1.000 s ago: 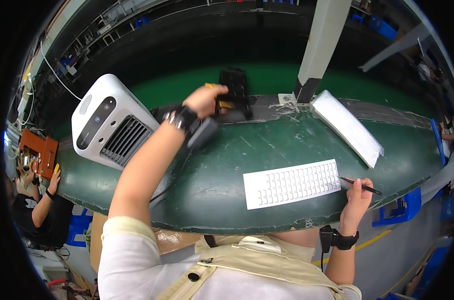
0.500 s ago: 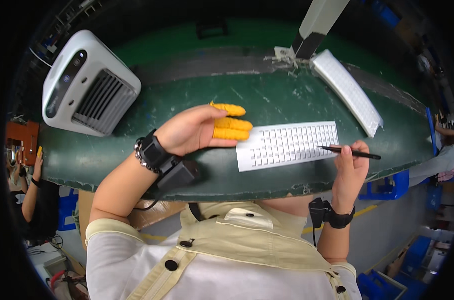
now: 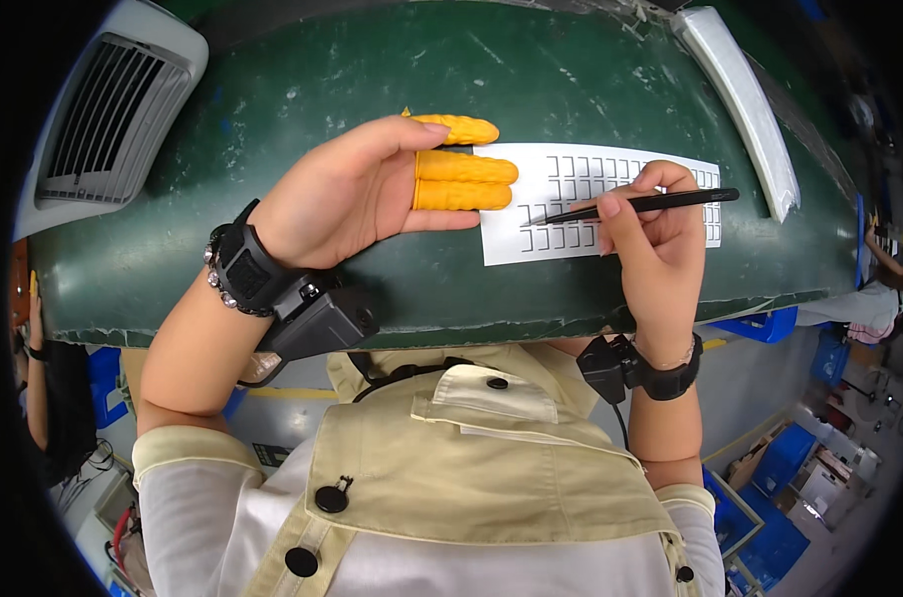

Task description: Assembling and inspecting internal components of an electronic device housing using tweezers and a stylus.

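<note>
A white sheet (image 3: pixel 501 237) with rows of small dark bracket-shaped pieces or marks lies flat on the green tabletop. My right hand (image 3: pixel 660 244) pinches black tweezers (image 3: pixel 675 200). Their thin tips point left, at the lower-left end of the rows; whether anything is between them is too small to tell. My left hand (image 3: pixel 367 184) is open, palm partly turned up, with its fingers stretched over the sheet's left edge. Yellow finger cots (image 3: pixel 464 181) cover several of its fingers. Nothing shows in that palm.
At the far left of the green table (image 3: pixel 312 80) stands a white appliance (image 3: pixel 113 109) with a slatted grille. A long white plastic-wrapped strip or stack (image 3: pixel 740 109) lies at the back right. Another person's hand (image 3: pixel 35 318) shows at the left rim.
The view has shifted, so the hands and sheet look larger and higher. My right hand has moved the tweezers leftward, from the right part of the rows to the lower-left end.
</note>
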`<state>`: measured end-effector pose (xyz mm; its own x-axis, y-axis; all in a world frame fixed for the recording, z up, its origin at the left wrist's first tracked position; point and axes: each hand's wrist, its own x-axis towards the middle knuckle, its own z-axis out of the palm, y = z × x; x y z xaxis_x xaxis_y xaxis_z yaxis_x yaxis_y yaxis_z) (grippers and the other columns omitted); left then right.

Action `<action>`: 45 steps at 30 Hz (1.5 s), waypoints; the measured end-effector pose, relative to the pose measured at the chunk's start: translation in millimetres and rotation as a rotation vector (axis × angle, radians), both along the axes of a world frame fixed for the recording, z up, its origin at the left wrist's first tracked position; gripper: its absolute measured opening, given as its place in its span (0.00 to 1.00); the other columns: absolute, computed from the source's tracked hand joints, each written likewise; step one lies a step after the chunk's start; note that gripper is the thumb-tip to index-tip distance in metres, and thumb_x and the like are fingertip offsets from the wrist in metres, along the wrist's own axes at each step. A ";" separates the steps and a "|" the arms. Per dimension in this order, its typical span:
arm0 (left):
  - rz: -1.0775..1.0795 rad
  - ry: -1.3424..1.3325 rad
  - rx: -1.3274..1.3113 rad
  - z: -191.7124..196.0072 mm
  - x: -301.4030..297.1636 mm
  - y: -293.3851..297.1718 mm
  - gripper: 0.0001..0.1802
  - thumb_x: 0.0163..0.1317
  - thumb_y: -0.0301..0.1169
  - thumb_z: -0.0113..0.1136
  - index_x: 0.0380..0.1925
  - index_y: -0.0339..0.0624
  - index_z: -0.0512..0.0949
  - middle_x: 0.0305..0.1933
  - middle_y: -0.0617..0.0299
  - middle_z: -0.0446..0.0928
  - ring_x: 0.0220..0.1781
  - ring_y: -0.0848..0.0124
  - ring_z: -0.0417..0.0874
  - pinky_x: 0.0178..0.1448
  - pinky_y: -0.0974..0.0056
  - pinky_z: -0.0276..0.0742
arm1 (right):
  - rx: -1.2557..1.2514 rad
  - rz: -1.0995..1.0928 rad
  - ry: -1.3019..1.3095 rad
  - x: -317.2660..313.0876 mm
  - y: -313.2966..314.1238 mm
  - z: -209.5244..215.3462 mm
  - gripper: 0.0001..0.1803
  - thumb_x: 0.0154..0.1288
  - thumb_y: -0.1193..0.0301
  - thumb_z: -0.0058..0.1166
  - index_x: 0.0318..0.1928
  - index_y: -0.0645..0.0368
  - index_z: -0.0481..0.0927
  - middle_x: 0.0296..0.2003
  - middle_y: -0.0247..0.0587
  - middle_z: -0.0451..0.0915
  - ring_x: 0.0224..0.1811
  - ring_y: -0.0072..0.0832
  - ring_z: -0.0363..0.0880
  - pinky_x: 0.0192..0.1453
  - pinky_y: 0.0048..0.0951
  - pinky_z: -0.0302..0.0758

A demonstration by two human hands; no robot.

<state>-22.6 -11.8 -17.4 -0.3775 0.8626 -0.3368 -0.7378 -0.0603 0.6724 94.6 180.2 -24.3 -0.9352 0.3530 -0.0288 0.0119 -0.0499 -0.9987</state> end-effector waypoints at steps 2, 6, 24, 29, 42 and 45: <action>0.002 -0.002 -0.002 4.2 2.4 0.0 0.27 0.59 0.39 0.36 0.53 0.29 0.57 0.53 0.42 0.63 0.55 0.56 0.66 0.57 0.60 0.64 | 0.031 -0.004 0.011 2.0 0.1 4.4 0.13 0.55 0.80 0.50 0.36 0.58 0.60 0.24 0.35 0.75 0.22 0.08 0.66 0.22 0.09 0.59; 0.020 0.002 -0.020 0.0 1.5 -0.6 0.27 0.60 0.39 0.36 0.53 0.29 0.57 0.53 0.42 0.63 0.55 0.56 0.67 0.57 0.60 0.64 | 0.027 -0.009 -0.012 -0.9 0.6 -0.3 0.13 0.55 0.80 0.50 0.36 0.59 0.60 0.24 0.34 0.74 0.21 0.08 0.65 0.22 0.08 0.58; -0.052 -0.050 0.056 1.3 -6.2 -12.2 0.22 0.60 0.37 0.37 0.52 0.37 0.61 0.51 0.46 0.67 0.51 0.58 0.71 0.52 0.62 0.68 | -0.297 -0.012 0.268 -23.2 39.8 36.3 0.08 0.63 0.68 0.39 0.40 0.57 0.64 0.31 0.46 0.76 0.16 0.13 0.55 0.27 0.20 0.63; -0.129 -0.087 0.112 -6.3 -6.7 -12.1 0.22 0.60 0.38 0.38 0.51 0.38 0.62 0.51 0.47 0.67 0.53 0.56 0.69 0.53 0.60 0.67 | -0.371 -0.024 0.255 -56.7 68.6 59.8 0.10 0.63 0.66 0.40 0.41 0.56 0.67 0.31 0.42 0.76 0.17 0.14 0.57 0.29 0.22 0.63; -0.150 -0.107 0.089 4.1 -2.2 7.5 0.24 0.61 0.38 0.36 0.54 0.36 0.57 0.53 0.45 0.64 0.54 0.55 0.68 0.55 0.57 0.65 | -0.454 -0.185 0.189 -69.5 100.6 37.7 0.10 0.62 0.64 0.43 0.41 0.55 0.66 0.29 0.42 0.76 0.16 0.11 0.58 0.27 0.19 0.65; -0.114 -0.097 0.018 6.5 -4.4 2.0 0.25 0.60 0.38 0.37 0.54 0.34 0.57 0.51 0.43 0.65 0.52 0.53 0.69 0.54 0.55 0.66 | -0.441 -0.192 0.181 -71.1 98.1 35.2 0.10 0.62 0.64 0.44 0.40 0.55 0.67 0.27 0.38 0.75 0.18 0.11 0.62 0.26 0.18 0.68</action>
